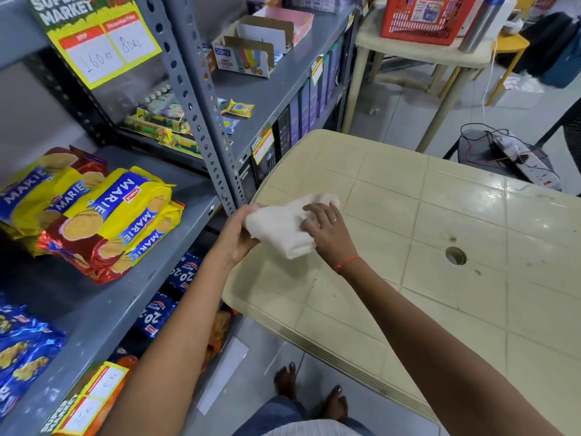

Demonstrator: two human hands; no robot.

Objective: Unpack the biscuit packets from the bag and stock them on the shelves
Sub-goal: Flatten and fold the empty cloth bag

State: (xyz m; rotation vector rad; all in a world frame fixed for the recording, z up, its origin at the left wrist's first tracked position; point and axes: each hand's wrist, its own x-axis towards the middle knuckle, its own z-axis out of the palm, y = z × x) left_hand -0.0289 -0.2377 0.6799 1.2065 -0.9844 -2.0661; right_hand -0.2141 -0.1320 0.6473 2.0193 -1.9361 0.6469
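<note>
A white bag (283, 226), folded flat, lies at the near left corner of the cream plastic table (440, 231). My left hand (240, 234) grips its left edge. My right hand (327, 228) presses on its right side with fingers curled onto it. Yellow, blue and red Marie biscuit packets (103, 215) are stacked on the grey metal shelf (132, 297) to the left. Blue 20-20 butter biscuit packets (171, 297) sit on the shelf below it.
Blue snack packets (22, 347) lie at the shelf's near left. A slotted grey upright (201, 121) stands beside the table corner. A second table with a red basket (424, 17) is behind, a power strip (525, 158) beyond. My bare feet (311, 394) stand on tiles.
</note>
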